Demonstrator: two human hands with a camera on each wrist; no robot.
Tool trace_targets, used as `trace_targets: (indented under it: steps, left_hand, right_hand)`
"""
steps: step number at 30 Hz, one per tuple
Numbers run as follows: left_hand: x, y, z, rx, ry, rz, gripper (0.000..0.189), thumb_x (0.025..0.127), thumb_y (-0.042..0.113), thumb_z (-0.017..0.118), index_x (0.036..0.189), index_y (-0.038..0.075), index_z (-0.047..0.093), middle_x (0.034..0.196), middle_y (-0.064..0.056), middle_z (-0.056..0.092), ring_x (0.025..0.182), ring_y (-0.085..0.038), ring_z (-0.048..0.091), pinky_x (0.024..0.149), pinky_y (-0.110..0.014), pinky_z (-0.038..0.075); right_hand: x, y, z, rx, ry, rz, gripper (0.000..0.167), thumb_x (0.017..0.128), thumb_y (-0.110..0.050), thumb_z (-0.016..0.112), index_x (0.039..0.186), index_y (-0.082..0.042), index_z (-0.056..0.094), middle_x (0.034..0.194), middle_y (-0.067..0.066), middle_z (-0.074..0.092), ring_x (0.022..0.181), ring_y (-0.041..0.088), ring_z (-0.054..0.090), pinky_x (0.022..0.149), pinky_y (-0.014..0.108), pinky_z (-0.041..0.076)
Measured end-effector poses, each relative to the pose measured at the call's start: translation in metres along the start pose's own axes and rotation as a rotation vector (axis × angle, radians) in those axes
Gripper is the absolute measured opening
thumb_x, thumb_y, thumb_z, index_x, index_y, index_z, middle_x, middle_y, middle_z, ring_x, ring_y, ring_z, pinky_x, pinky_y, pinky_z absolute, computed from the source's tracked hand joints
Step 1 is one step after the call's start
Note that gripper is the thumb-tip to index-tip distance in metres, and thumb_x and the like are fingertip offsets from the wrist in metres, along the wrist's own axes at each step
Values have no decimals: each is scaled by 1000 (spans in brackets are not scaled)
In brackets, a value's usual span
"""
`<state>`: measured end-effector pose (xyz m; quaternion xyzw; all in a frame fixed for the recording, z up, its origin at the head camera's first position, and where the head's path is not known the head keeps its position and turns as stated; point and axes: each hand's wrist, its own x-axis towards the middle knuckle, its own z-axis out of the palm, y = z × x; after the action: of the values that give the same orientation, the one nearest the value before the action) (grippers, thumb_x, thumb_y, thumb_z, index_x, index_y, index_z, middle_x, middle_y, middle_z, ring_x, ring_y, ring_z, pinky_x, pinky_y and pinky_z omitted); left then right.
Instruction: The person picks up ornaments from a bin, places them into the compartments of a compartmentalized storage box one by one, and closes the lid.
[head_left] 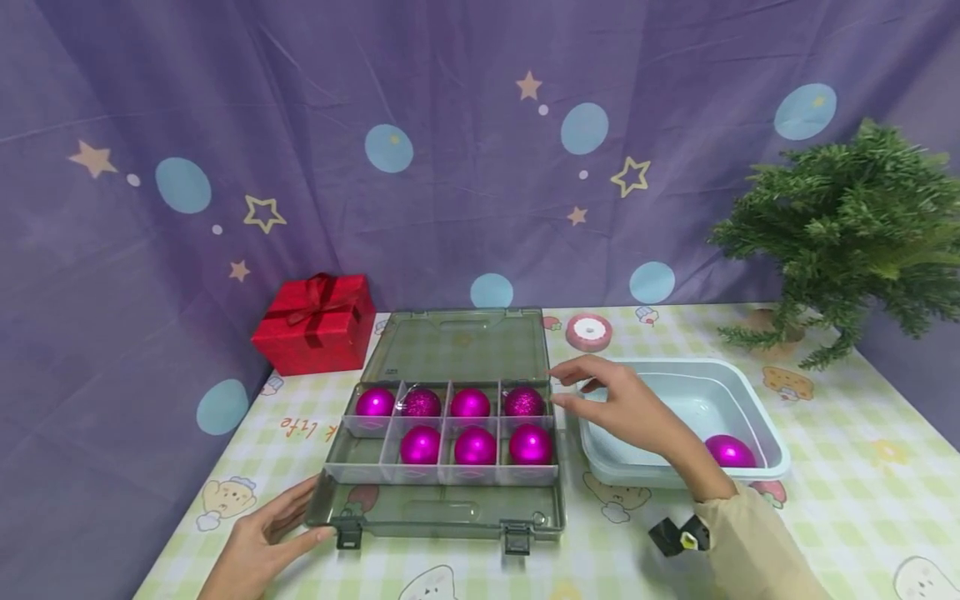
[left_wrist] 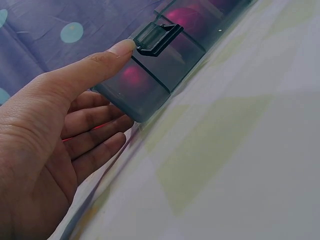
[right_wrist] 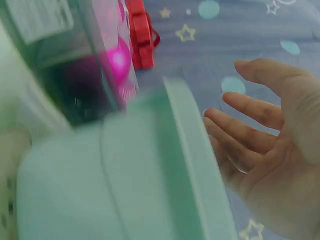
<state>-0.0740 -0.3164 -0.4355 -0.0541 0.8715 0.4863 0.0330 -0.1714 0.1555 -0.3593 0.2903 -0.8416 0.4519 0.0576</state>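
A translucent grey divided box (head_left: 442, 506) lies with its lid (head_left: 457, 350) folded back. Shiny magenta Christmas balls (head_left: 475, 447) sit singly in its compartments, some of them glittery; the front-left compartment holds none. At the near left corner, my left hand (head_left: 258, 537) holds the box, thumb on the front by a latch (left_wrist: 157, 39) and fingers along the side. My right hand (head_left: 626, 408), empty with fingers spread, hovers between the box's right side and a pale blue tub (head_left: 682, 481). One magenta ball (head_left: 729, 452) lies in the tub.
A red gift box (head_left: 315, 325) with a bow stands back left. Behind the tub is a roll of pink ribbon (head_left: 589, 332). A small artificial fir tree (head_left: 855, 225) rises at the back right. A checked cloth (head_left: 255, 450) covers the table, with a purple curtain behind.
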Motion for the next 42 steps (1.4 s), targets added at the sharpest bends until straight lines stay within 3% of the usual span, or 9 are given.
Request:
trace_targets:
  steps: [11,17,23,28,31,34,37,40,42]
  left_hand:
    - [-1,-1,0,2,10,9,77,85,30,88,149,5,55,145,-15,59,115,3,59,97,-14,50]
    - [-2,-2,0,2,17,38,75,85,27,88,148,4,56,144,-14,60,114,7,57,96,-13,50]
    - [-1,-3,0,-2,7,17,76,85,30,89,149,5,56,145,-14,60,114,6,57,97,-13,50]
    - [-1,-1,0,5,4,-10,78,84,33,89,150,6,55,144,-13,60,122,-8,60,98,-15,50]
    - [-1,0,0,10,-1,-20,78,85,35,88,150,8,55,144,-14,60,124,-11,60,99,-16,50]
    - [-2,1,0,12,1,-16,77,85,35,88,150,8,56,143,-13,61,121,-6,60,99,-16,50]
    - [-2,1,0,19,4,-10,77,84,35,88,150,8,56,142,-13,62,120,-5,60,98,-15,50]
    - [-1,1,0,27,2,-25,78,84,37,88,150,10,56,143,-13,61,123,-11,61,98,-15,50]
    - [-1,1,-1,31,-3,-32,79,85,38,88,151,10,55,144,-13,60,127,-18,60,98,-15,49]
  right_hand:
    - [-35,19,-40,-103,35,88,28,101,-18,71,128,-11,71,125,4,71,111,25,67,90,41,59]
    - [-51,27,-57,-175,26,87,27,101,-17,71,127,-10,71,120,2,73,106,23,69,86,34,60]
    - [-63,35,-76,-225,2,113,24,100,-17,72,123,-10,72,117,3,73,102,20,70,82,31,60]
    - [-75,38,-90,-266,-28,162,26,101,-20,72,124,-10,71,118,4,72,103,17,69,82,30,59]
    - [-82,41,-97,-287,-49,189,27,100,-19,72,125,-8,70,118,5,71,103,21,69,81,29,58]
    - [-88,44,-103,-318,-84,232,32,99,-21,73,128,-7,69,119,7,71,106,27,68,82,35,58]
    - [-93,46,-108,-342,-125,279,39,98,-24,75,130,-4,66,119,9,71,108,34,67,85,48,59]
    - [-96,47,-112,-363,-170,316,47,95,-27,78,132,-1,65,118,11,71,108,37,66,84,58,58]
    - [-98,48,-114,-368,-200,330,50,94,-29,80,132,0,65,116,10,71,107,38,66,84,59,58]
